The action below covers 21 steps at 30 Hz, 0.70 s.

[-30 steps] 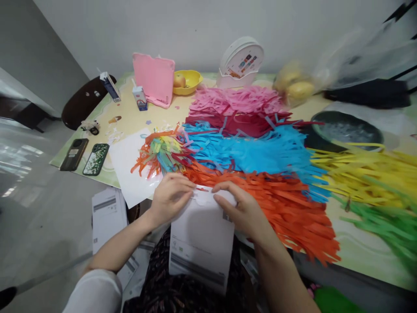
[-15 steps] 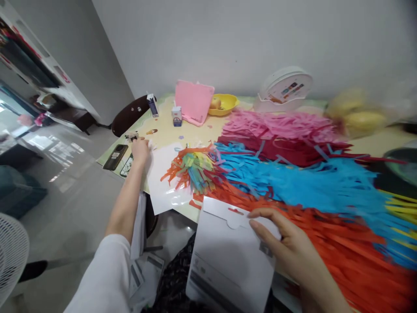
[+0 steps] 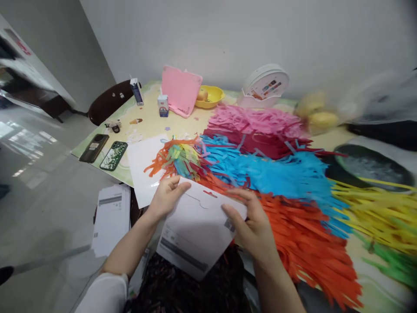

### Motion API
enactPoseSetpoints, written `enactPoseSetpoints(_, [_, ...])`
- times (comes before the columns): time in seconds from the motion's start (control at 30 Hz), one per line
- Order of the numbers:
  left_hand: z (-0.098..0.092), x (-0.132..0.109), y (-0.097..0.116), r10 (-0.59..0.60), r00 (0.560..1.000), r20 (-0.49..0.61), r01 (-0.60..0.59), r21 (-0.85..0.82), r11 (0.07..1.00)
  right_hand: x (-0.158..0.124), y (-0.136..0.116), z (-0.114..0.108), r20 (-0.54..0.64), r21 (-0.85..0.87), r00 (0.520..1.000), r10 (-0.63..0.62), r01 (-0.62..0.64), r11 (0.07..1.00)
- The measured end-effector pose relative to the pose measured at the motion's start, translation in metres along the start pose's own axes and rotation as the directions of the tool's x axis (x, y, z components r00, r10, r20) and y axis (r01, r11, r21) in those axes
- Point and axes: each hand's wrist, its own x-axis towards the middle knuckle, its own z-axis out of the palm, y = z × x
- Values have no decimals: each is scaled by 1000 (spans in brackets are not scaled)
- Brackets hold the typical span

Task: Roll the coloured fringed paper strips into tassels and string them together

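A flat white cardboard envelope (image 3: 195, 226) with a flap, a red-edged hang slot and a grey printed band is held tilted above my lap. My left hand (image 3: 169, 195) pinches its upper left corner. The upper right corner is gripped by my right hand (image 3: 249, 217), thumb in front and fingers behind. Just beyond the envelope, a bundle of multicoloured paper strips (image 3: 182, 158) lies on a white sheet (image 3: 140, 163). Fringed paper strips in orange (image 3: 302, 243), blue (image 3: 276, 174), dark red (image 3: 260, 145) and pink (image 3: 257, 121) cover the table to the right.
At the table's left edge lie two phones or phone cases, one brown (image 3: 94, 148), one green-patterned (image 3: 114, 155). Small cartons (image 3: 163, 106), a pink tablet case (image 3: 181, 91) and a yellow bowl (image 3: 211, 96) stand behind. White envelopes (image 3: 112, 213) are stacked lower left. Yellow strips (image 3: 378, 213) lie right.
My left hand has come back from the small items at the table's left edge and taken hold of the envelope's left corner. My right hand still holds the envelope. The view has shifted right.
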Motion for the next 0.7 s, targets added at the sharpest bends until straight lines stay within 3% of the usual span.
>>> enactPoseSetpoints(0.07, [0, 1, -4, -13, 1000, 8, 13, 12, 1000, -4, 5, -5, 16, 16, 998, 56, -57, 998])
enactPoseSetpoints(0.17, [3, 1, -5, 24, 1000, -12, -23, 94, 995, -8, 10, -13, 179, 67, 968, 174, -189, 980])
enactPoseSetpoints(0.27, [7, 1, -2, 145, 988, -58, -125, 260, 957, -13, 13, -16, 244, 107, 951, 192, -223, 969])
enactPoseSetpoints(0.37, [9, 1, 3, 360, 927, -101, -269, 490, 829, -18, 17, -11, 176, 129, 968, 177, -200, 971])
enactPoseSetpoints(0.43, [10, 2, 8, 420, 907, -46, -298, 634, 714, -18, 19, -6, 192, 105, 965, 178, -201, 974])
enactPoseSetpoints(0.6, [20, 10, 19, 273, 947, 170, -266, 890, 369, -7, 11, 12, 201, -10, 966, 161, -162, 987])
enactPoseSetpoints(0.7, [28, 10, 21, 173, 957, 234, -276, 920, 280, 0, 4, 20, 235, -54, 957, 171, -163, 985])
